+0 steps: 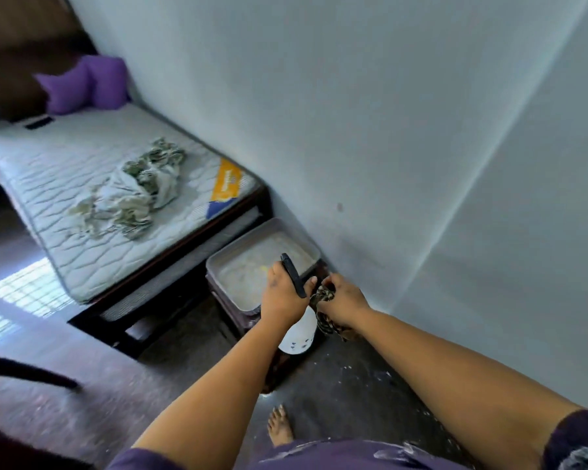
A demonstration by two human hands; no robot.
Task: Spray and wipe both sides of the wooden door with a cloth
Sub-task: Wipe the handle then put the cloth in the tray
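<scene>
The person stands near the room's corner, both arms stretched out over the dark floor [353, 385]. The left hand [282, 296] has its grip curled round the black trigger head of a white spray bottle [297, 337], which hangs upright just beside the near edge of a grey tray [214, 262]. The right hand [343, 300] pinches a patterned cloth [323, 317] that dangles against the bottle. The tray sits at the foot end of the bed [92, 266], close to the pale wall [387, 130]. A crumpled sheet [129, 188] lies mid-mattress. Open floor stretches left of the bare foot [280, 429].
</scene>
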